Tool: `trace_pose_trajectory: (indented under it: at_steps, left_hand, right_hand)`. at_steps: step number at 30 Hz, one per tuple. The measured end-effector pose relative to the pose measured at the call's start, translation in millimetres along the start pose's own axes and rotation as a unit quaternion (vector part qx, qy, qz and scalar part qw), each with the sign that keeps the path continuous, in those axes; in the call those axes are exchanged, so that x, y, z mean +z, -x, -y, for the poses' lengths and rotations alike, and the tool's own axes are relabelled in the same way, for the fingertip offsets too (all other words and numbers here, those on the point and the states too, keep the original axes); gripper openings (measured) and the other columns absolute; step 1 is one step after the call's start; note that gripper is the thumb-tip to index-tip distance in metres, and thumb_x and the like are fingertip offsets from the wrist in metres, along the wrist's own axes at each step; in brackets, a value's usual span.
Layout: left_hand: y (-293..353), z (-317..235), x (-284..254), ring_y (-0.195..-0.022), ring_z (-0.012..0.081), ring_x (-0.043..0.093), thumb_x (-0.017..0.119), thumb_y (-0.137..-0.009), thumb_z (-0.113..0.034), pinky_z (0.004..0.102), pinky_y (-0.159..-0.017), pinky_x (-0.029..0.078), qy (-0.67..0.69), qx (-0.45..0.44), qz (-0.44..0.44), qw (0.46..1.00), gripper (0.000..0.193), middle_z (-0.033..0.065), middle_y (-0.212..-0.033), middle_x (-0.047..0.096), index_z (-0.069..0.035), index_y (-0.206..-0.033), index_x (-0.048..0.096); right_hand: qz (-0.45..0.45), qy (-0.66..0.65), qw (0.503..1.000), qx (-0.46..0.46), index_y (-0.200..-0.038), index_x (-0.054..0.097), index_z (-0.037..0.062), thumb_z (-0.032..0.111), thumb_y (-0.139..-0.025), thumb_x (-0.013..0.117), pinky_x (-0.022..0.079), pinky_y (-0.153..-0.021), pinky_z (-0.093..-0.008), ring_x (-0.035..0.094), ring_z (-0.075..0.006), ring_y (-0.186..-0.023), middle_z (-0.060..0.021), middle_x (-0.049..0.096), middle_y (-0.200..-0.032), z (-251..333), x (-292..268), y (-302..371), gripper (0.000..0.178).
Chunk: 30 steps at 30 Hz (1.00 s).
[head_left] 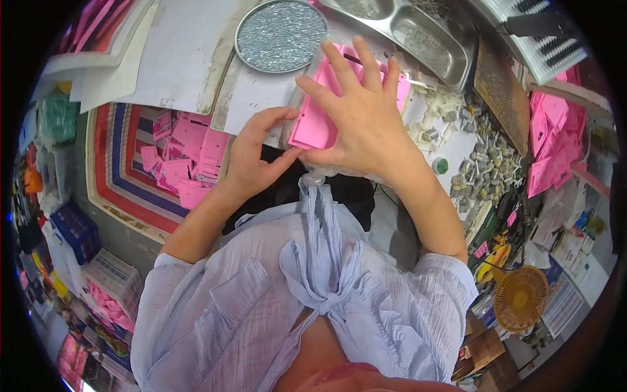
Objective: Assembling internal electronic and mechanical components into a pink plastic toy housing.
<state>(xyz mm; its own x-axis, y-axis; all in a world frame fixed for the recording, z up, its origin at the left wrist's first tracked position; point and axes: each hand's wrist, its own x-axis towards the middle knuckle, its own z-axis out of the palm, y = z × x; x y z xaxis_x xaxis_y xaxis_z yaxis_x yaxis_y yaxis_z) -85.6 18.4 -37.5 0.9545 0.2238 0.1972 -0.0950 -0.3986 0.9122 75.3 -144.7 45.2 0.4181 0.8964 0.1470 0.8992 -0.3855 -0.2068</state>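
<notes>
A pink plastic casing [315,125] lies on the worktable in front of me, partly covered by my right hand. My left hand [251,153] pinches its near left corner and edge between thumb and fingers. Over the casing, my right hand [369,121] is spread wide, its fingers apart and its thumb near the lower edge. A dark slim strip shows at the casing's far side. Just beyond it stands a round metal dish [281,36] full of small shiny metal pins. What lies under my right palm is hidden.
A steel compartment tray [450,68] stands at the far right. Small grey metal parts [486,163] are heaped right of my right arm, near a green round cap [441,166]. Pink plastic pieces fill a striped-lined box [124,157] at left. A yellow fan [521,298] sits lower right.
</notes>
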Motion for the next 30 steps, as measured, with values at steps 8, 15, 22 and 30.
trace_pose_trajectory:
  at_steps: [8, 15, 22, 30]
  left_hand:
    - [2, 14, -6, -0.127, 0.0265, 0.063, 0.082, -0.083, -0.012, 0.0434, -0.112, 0.042, -0.033, 0.053, 0.007, 0.998, 0.063, 0.0125, -0.132, 0.069, -0.003, -0.139, 0.055]
    - [3, 25, 0, -0.112, 0.0209, 0.07, 0.084, -0.081, -0.023, 0.0455, -0.106, 0.045, -0.079, 0.126, -0.053, 0.987, 0.057, 0.0027, -0.127, 0.073, -0.009, -0.132, 0.061]
    - [3, 23, -2, -0.116, 0.0228, 0.069, 0.086, -0.079, -0.018, 0.0467, -0.108, 0.045, -0.053, 0.102, -0.039, 0.993, 0.053, 0.007, -0.123, 0.074, -0.006, -0.127, 0.066]
    - [3, 12, -13, -0.118, 0.0271, 0.064, 0.086, -0.077, -0.019, 0.0438, -0.106, 0.047, 0.011, 0.027, -0.024, 0.999, 0.063, 0.0116, -0.127, 0.069, -0.005, -0.133, 0.06]
  right_hand:
    - [-0.061, -0.036, 0.994, -0.087, -0.107, 0.073, 0.0187, 0.056, -0.055, 0.084, 0.032, -0.096, -0.0585, 0.05, -0.0325, -0.123, -0.0043, 0.064, -0.123, -11, 30, -2, 0.065]
    - [-0.085, -0.09, 0.99, -0.073, -0.104, 0.073, 0.0172, 0.052, -0.056, 0.083, 0.031, -0.096, -0.0583, 0.052, -0.0311, -0.116, -0.0025, 0.065, -0.12, -10, 24, -6, 0.06]
    - [-0.019, 0.008, 0.998, -0.064, -0.102, 0.073, 0.0155, 0.052, -0.057, 0.084, 0.031, -0.097, -0.0619, 0.051, -0.0325, -0.118, -0.004, 0.065, -0.12, 5, 13, -13, 0.059]
    - [-0.096, -0.072, 0.992, -0.031, -0.11, 0.073, 0.015, 0.052, -0.061, 0.084, 0.038, -0.099, -0.0525, 0.054, -0.035, -0.116, -0.0055, 0.067, -0.119, -14, -28, -28, 0.063]
